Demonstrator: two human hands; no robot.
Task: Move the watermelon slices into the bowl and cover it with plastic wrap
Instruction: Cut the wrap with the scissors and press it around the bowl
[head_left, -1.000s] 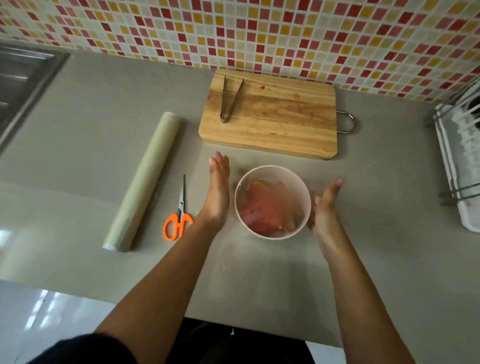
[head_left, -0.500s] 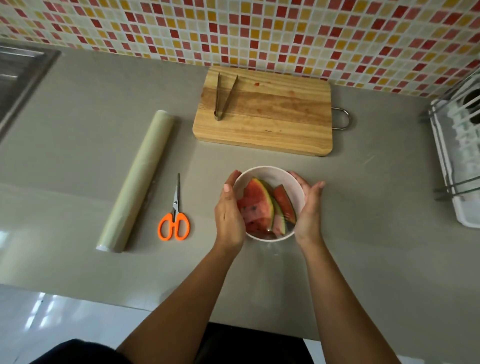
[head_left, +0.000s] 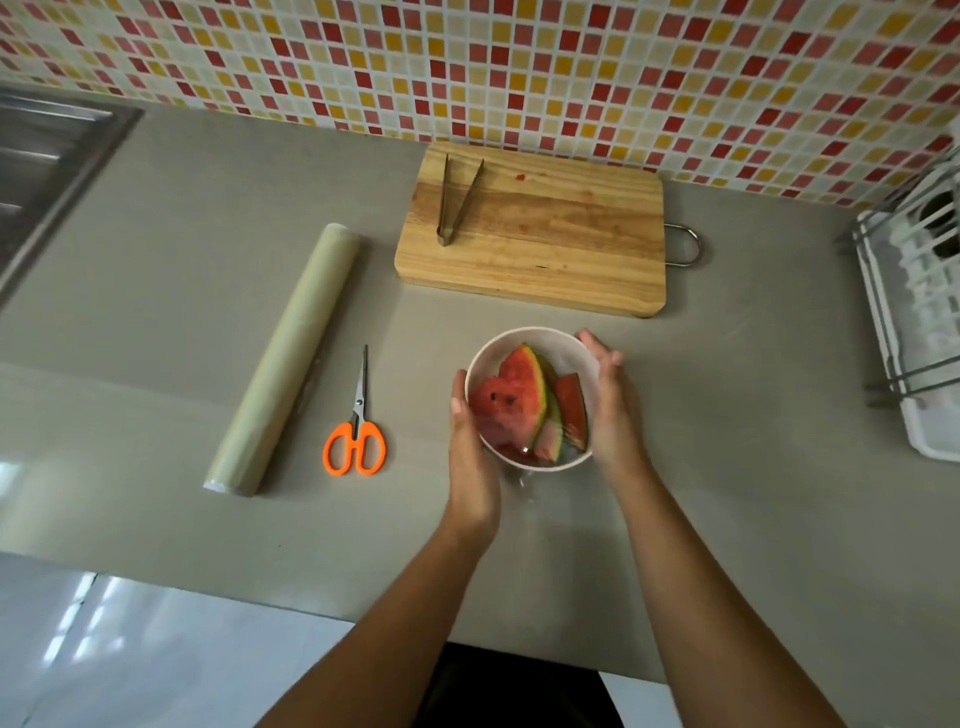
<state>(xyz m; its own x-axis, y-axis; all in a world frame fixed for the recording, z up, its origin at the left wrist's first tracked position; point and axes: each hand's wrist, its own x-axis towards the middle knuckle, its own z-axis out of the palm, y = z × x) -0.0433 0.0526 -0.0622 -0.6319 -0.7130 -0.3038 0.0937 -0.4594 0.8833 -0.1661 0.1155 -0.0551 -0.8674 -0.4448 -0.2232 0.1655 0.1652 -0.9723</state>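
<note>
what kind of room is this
Most likely a home kitchen: a grey countertop against a mosaic tile backsplash, a steel sink at far left, and a wooden cutting board with tongs.

No text, label, brand or number can be read anywhere — not on any item.

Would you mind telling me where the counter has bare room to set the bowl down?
Bare counter lies between the bowl and the dish rack, and between the sink and the wrap roll. It is crowded between roll, scissors and cutting board.
</note>
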